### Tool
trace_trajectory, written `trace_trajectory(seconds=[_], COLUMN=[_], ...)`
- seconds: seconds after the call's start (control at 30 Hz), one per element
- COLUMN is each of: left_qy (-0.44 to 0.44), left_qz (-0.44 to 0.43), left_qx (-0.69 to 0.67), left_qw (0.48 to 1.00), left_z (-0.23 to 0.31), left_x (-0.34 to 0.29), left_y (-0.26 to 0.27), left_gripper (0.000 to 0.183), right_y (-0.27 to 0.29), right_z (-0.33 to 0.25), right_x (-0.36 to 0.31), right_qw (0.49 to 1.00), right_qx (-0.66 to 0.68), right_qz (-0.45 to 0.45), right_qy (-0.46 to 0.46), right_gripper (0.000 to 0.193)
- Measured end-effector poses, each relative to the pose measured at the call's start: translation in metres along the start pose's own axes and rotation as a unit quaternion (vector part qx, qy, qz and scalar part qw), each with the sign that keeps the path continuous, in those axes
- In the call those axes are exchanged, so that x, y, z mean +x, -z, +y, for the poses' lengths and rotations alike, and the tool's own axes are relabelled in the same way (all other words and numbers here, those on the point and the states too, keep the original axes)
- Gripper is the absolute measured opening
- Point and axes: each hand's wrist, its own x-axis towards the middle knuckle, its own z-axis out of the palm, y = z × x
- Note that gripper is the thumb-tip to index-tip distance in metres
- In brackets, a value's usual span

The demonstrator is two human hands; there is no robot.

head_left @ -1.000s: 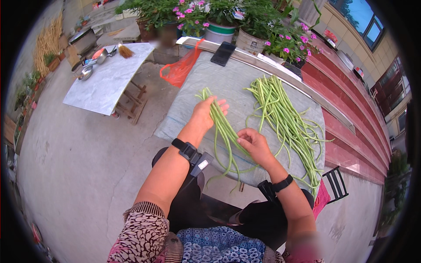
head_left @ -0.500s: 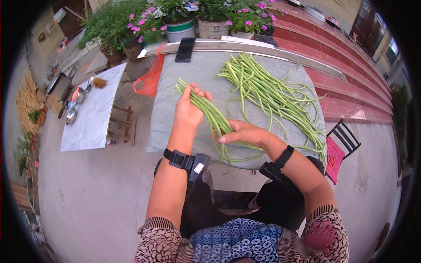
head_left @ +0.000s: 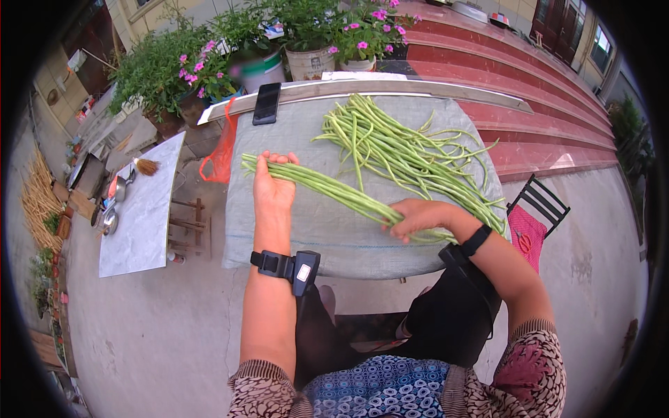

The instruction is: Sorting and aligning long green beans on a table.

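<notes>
Green long beans (head_left: 327,187) lie in a small bundle across the grey cloth-covered table (head_left: 279,230), and I have both hands closed on it now: my left hand (head_left: 272,187) grips the far-left ends, my right hand (head_left: 418,216) clasps the near-right ends. A moment ago the bundle lay steeper; it has swung flatter. The big bean pile (head_left: 411,157) waits behind, beyond it a black phone (head_left: 266,103).

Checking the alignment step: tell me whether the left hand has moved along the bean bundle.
Yes. The left hand slid from mid-bundle to the bean bundle's end nearer the black phone.
</notes>
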Motion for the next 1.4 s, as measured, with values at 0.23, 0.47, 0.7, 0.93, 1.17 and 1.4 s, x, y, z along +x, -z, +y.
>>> trace_trajectory(seconds=[0.23,0.47,0.7,0.93,1.17,1.4], left_qy=[-0.001,0.206,0.125,0.135,0.145,0.106], left_qz=[0.057,0.126,0.110,0.055,0.075,0.115], left_qx=[0.035,0.223,0.238,0.324,0.295,0.343], left_qw=[0.998,0.944,0.957,0.935,0.941,0.926], left_z=[-0.017,-0.034,-0.051,-0.047,-0.043,-0.050], left_x=[0.033,0.050,0.044,0.045,0.045,0.047], left_y=[0.011,0.007,0.016,0.036,0.044,0.052], left_gripper=[0.025,0.074,0.072,0.038,0.033,0.035], right_y=[0.015,0.028,0.027,0.026,0.017,0.020], right_z=[-0.010,0.003,0.036,0.032,-0.007,0.021], right_x=[-0.028,-0.003,0.010,0.011,-0.008,0.011], right_qw=[0.855,0.848,0.877,0.849,0.748,0.715], right_qx=[-0.286,-0.331,-0.321,-0.301,-0.415,-0.477], right_qz=[0.418,0.411,0.345,0.432,0.517,0.511], right_qy=[0.113,-0.058,-0.092,-0.056,0.027,-0.027], right_gripper=[0.031,0.031,0.035,0.034,0.037,0.031])
